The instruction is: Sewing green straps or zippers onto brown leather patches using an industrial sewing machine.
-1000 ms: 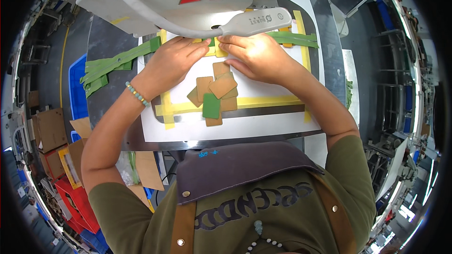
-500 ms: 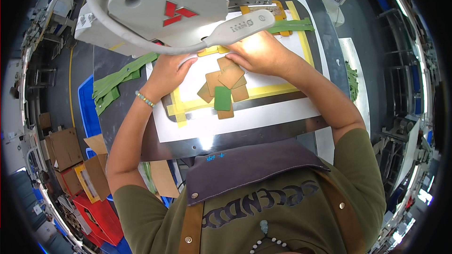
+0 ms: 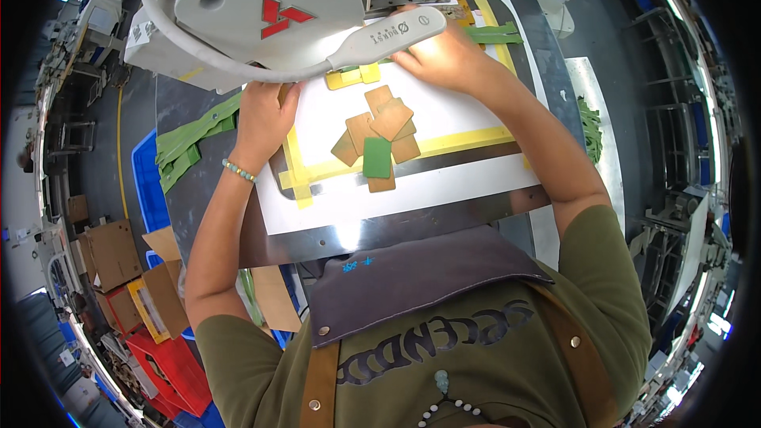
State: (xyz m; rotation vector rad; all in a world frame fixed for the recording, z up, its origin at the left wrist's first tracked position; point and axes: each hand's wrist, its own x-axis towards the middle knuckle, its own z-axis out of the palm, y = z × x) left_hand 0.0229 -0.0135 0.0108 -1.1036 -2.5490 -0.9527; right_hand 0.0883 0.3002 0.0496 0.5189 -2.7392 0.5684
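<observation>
At two o'clock from the left hand (image 3: 267, 117) and roughly eight from the right hand (image 3: 441, 59) lies the yellow piece (image 3: 346, 78). Both hands look part-curled; the machine head (image 3: 238, 40) and grey handle (image 3: 388, 37) hide fingertips, so I cannot tell whether either grips anything.

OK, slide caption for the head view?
Left hand and right hand flank a yellow piece beyond overlapping tan cards and a green card.

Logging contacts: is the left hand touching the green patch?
Apart: the head view shows white surface and tan patches between the left hand and the green patch.
</observation>
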